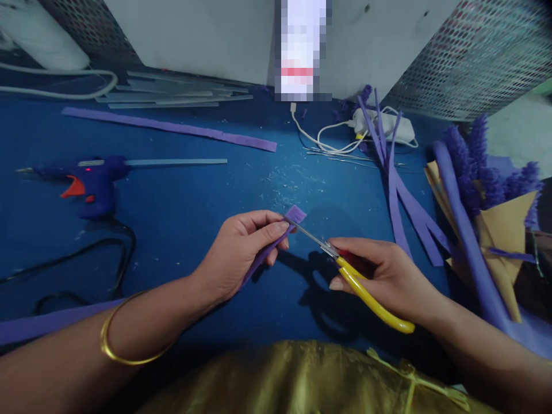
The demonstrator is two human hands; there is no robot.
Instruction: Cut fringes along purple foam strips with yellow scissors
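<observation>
Pinching a purple strip [269, 248] between thumb and fingers, the left hand [248, 244] angles up from lower left to mid-frame. The right hand [379, 267], right of center, curls its fingers around yellow-handled scissors [366, 296].

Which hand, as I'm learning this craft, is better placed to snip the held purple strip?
Probably the right hand: it holds the yellow-handled scissors, blades at the purple strip, while the left hand pinches it near one end.
</observation>
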